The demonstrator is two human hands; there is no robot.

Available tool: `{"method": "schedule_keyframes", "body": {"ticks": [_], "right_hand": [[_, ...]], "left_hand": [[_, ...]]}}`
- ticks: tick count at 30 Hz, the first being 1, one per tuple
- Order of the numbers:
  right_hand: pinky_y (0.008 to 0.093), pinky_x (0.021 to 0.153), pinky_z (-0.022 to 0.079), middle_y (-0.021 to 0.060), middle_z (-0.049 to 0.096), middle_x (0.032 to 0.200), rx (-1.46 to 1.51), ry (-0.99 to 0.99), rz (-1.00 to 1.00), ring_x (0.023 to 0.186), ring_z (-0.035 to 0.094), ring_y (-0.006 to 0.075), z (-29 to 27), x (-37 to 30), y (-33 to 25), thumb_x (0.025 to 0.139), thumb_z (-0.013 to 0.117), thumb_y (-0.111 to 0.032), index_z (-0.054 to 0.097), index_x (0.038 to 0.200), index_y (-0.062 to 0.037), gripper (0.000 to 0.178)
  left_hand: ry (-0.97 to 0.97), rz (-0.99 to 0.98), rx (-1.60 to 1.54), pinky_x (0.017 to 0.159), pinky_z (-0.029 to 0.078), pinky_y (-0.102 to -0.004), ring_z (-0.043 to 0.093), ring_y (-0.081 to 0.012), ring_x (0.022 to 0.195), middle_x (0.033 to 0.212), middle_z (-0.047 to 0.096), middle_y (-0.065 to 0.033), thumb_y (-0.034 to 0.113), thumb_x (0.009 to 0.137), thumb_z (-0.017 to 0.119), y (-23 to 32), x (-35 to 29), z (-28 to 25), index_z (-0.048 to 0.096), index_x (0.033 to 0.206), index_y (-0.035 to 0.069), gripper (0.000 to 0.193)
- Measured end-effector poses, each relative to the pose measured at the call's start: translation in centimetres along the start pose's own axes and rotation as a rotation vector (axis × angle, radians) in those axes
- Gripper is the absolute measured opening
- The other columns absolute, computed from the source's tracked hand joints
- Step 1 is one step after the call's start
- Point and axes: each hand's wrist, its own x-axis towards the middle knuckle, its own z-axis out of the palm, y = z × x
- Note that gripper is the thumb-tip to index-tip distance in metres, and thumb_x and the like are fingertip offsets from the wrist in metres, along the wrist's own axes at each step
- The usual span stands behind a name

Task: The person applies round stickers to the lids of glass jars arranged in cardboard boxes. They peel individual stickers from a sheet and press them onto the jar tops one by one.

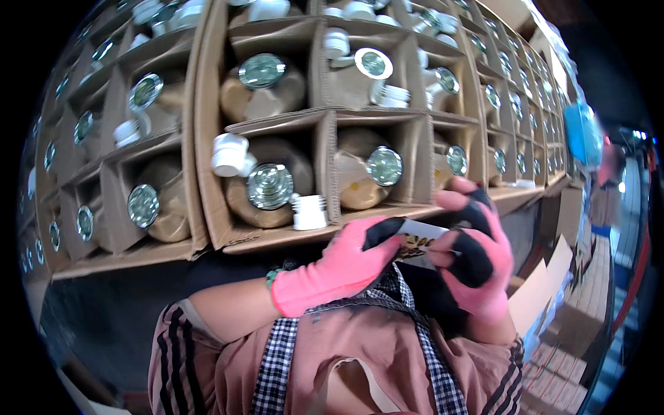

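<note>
Small printed sheet (pixel 417 241), white with gold and dark marks, is up in front of the chest, between the hands, just off the near edge of the carton (pixel 209 159). Left hand (pixel 356 254) has it pinched at the left edge, thumb and fingers closed. Right hand (pixel 478 256) is curled at the right edge, fingertips at or against the sheet; blurred, can't tell if it's really gripping. Handling, my read: near weightless, thin, floppy if held by one corner, stiffer when lightly tensioned between two edges. Will crease or tear before it stretches. Might be stickers, so possibly tacky on one face; can't confirm the backing from here. Hold by the plain margin, low pinch force, off the print. The gloves (pixel 311 282) look like knit with black coating on the fingers; should grip paper OK but cost feel on a thin edge, bare tips or nails do better. Keep it clear of the bottle (pixel 360 178) behind: gold body, clear glass-looking mouth, likely smooth, hard and breakable. If touching that, steady the body and don't lever on the mouth. White stopper (pixel 309 212) nearby looks like light, rigid plastic.
</note>
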Motion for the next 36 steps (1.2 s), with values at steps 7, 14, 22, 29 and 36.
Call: {"method": "schedule_keyframes", "body": {"ticks": [7, 14, 22, 29, 36], "right_hand": [[0.0458, 0.093, 0.030, 0.0157, 0.046, 0.120, -0.001, -0.408, -0.348, 0.116, 0.035, 0.0373, 4.7, 7.9, -2.8, 0.062, 0.064, -0.010, 0.055, 0.070, -0.0037, 0.014], [0.0478, 0.092, 0.030, 0.0164, 0.043, 0.116, -0.129, -0.512, -0.587, 0.115, 0.033, 0.0363, 14.2, 9.3, -2.8, 0.061, 0.064, -0.014, 0.059, 0.076, -0.0045, 0.018], [0.0529, 0.091, 0.029, 0.0143, 0.049, 0.101, -0.476, -0.602, -0.575, 0.107, 0.041, 0.0368, 16.2, 10.2, -4.2, 0.062, 0.054, -0.016, 0.060, 0.071, -0.0061, 0.015], [0.0529, 0.091, 0.030, 0.0107, 0.051, 0.092, -0.431, -0.413, -0.546, 0.101, 0.044, 0.0343, 17.7, 9.5, -3.8, 0.062, 0.051, -0.015, 0.061, 0.064, -0.0073, 0.013], [0.0490, 0.087, 0.034, 0.0137, 0.047, 0.092, -0.347, -0.285, -0.590, 0.098, 0.043, 0.0319, 15.6, 9.7, -3.7, 0.067, 0.050, -0.015, 0.054, 0.086, -0.0034, 0.022]], "left_hand": [[-0.155, 0.231, 0.215, 0.078, 0.041, -0.0294, 0.054, -0.0167, 0.089, 0.090, 0.058, -0.0106, 0.014, 0.081, 0.049, -2.2, 0.2, -0.1, 0.053, 0.104, 0.004, 0.025], [-0.306, 0.416, 0.505, 0.087, 0.035, -0.0301, 0.047, -0.0186, 0.101, 0.106, 0.050, -0.0127, 0.017, 0.085, 0.043, -5.5, 1.2, 0.8, 0.047, 0.112, 0.003, 0.030], [-0.284, 0.476, 0.598, 0.098, 0.027, -0.0309, 0.038, -0.0208, 0.115, 0.124, 0.041, -0.0151, 0.020, 0.090, 0.036, -8.7, 2.0, 1.0, 0.039, 0.121, 0.002, 0.036], [-0.436, 0.572, 0.934, 0.103, 0.019, -0.0303, 0.024, -0.0162, 0.124, 0.135, 0.024, -0.0109, 0.020, 0.091, 0.037, -6.0, -1.7, -2.7, 0.023, 0.131, 0.003, 0.046], [-0.332, 0.430, 0.637, 0.086, 0.033, -0.0256, 0.041, -0.0124, 0.099, 0.109, 0.044, -0.0085, 0.017, 0.087, 0.046, -6.8, -0.6, -1.8, 0.039, 0.119, 0.001, 0.037]]}}
